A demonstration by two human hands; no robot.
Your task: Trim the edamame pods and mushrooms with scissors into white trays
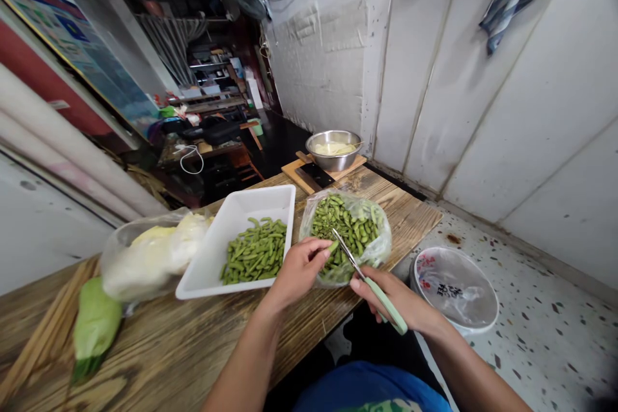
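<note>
Between the thumb and fingers of my left hand (302, 270) is a green soybean pod (333, 246), pinched above an open plastic bag (383, 238). My right hand (391, 296) grips scissors (381, 299) with pale green handles, their metal blades reaching up to the pod. Inside the bag lie many soybean pods (360, 225) with small cut bits among them. Left of the bag, a white plastic tray (232, 206) holds a heap of pods (258, 251).
A clear bag of pale vegetables (154, 257), a green squash (96, 318) and wooden sticks (46, 328) lie at the table's left. At the far end, a metal bowl (333, 161) stands on a wooden board (292, 170) beside a dark blade. A lined bucket (456, 290) stands on the floor, right.
</note>
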